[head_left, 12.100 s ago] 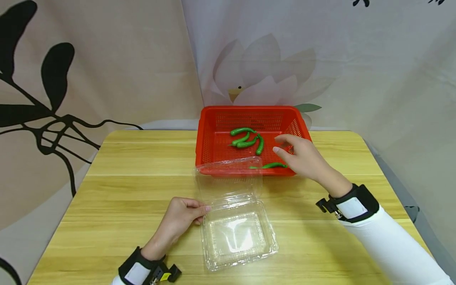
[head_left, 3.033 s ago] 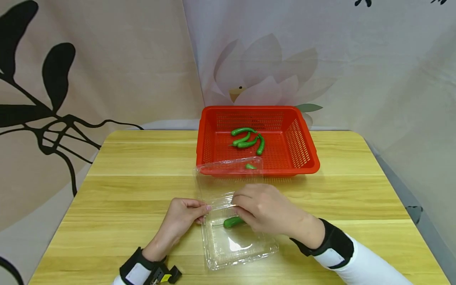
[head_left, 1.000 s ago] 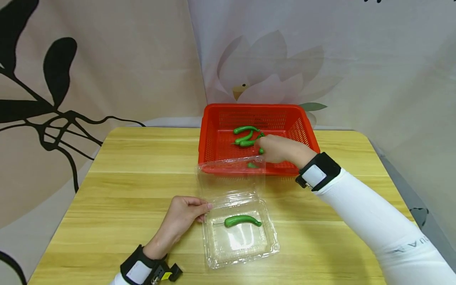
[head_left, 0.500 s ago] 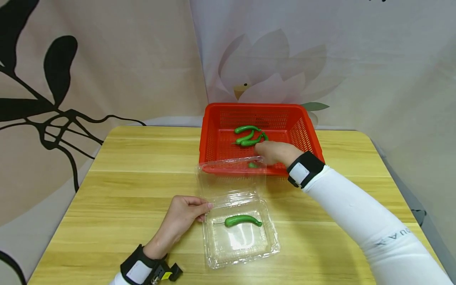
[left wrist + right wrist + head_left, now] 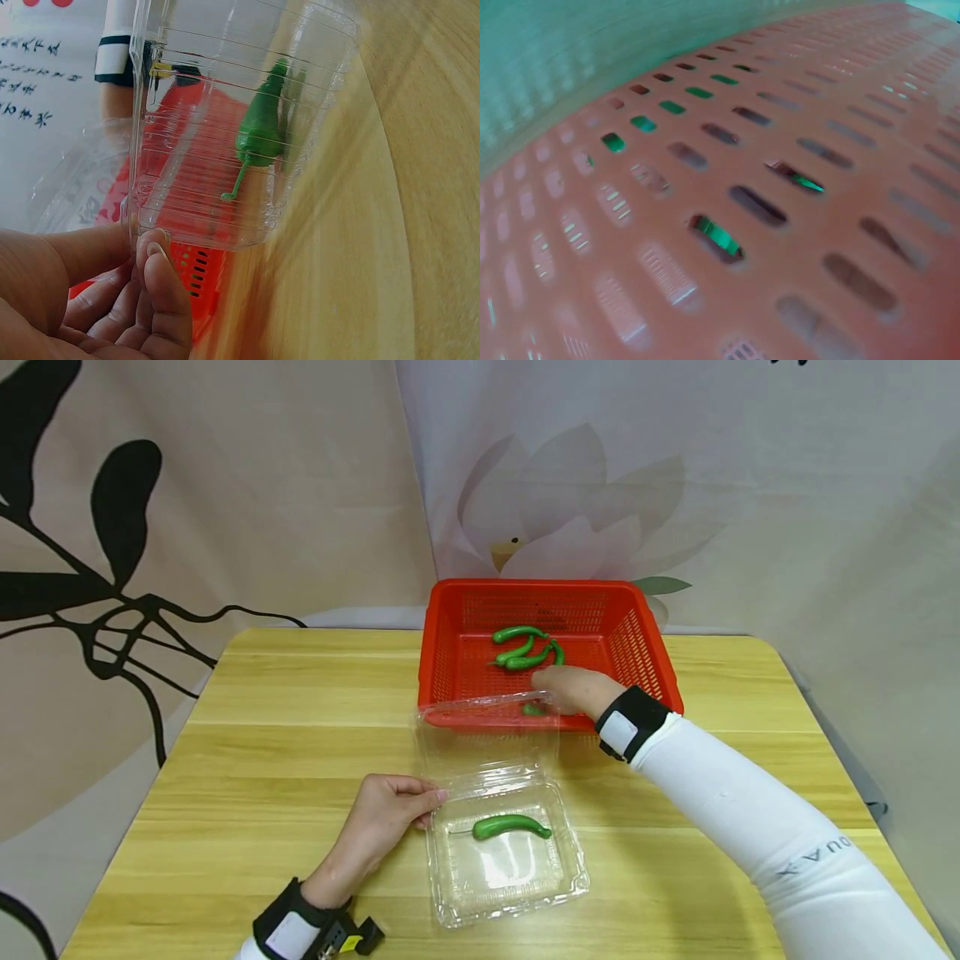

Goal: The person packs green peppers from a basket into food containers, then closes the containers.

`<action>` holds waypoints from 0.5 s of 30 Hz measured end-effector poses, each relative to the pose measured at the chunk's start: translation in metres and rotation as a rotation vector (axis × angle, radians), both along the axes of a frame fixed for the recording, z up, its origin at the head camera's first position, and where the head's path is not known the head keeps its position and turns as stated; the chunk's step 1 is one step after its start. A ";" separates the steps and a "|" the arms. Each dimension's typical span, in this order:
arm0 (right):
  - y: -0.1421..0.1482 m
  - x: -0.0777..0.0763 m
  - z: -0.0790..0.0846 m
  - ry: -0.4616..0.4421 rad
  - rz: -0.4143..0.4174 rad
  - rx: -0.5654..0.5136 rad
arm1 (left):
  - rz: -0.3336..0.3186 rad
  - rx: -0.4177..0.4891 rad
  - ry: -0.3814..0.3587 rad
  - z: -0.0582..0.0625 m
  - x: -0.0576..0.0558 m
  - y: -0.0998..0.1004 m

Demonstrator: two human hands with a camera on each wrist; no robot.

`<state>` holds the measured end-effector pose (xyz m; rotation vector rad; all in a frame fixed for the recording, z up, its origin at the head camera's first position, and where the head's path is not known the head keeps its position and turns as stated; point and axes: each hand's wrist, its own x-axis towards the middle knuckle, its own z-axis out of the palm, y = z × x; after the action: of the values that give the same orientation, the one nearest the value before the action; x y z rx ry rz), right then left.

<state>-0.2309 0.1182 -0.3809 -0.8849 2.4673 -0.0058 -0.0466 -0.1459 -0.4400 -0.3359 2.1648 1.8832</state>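
Observation:
My left hand [image 5: 386, 818] pinches the left rim of a clear plastic clamshell box [image 5: 510, 897] between thumb and fingers; the left wrist view shows the same hold. One green chili pepper [image 5: 510, 827] lies in the box's base. The open lid [image 5: 480, 747] leans over the front rim of a red basket [image 5: 648, 647]. Inside the basket, my right hand [image 5: 573, 687] reaches down, its fingertips hidden. Several green chili peppers [image 5: 517, 652] lie just beyond it, one partly covered by the hand. Another chili pepper [image 5: 534, 710] shows through the lid.
A wooden table [image 5: 300, 735] carries the box and basket, with a printed cloth [image 5: 300, 485] hanging behind. In the right wrist view the slotted basket wall [image 5: 705, 172] fills the picture, with green showing through some slots.
A chili pepper from the basket's front has come into the box. My right hand has gone back into the basket, shifting slightly toward its front lately. My left hand keeps its hold.

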 end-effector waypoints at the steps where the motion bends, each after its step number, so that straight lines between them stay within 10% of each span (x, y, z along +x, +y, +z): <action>1: 0.000 0.000 0.000 -0.001 0.000 0.003 | 0.000 0.000 0.000 0.000 0.000 0.000; 15: 0.004 -0.005 0.001 0.005 -0.045 0.023 | 0.000 0.001 -0.001 -0.001 0.000 0.000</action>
<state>-0.2357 0.1219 -0.3796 -0.8203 2.4869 0.0087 -0.0464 -0.1461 -0.4415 -0.3364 2.1635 1.8836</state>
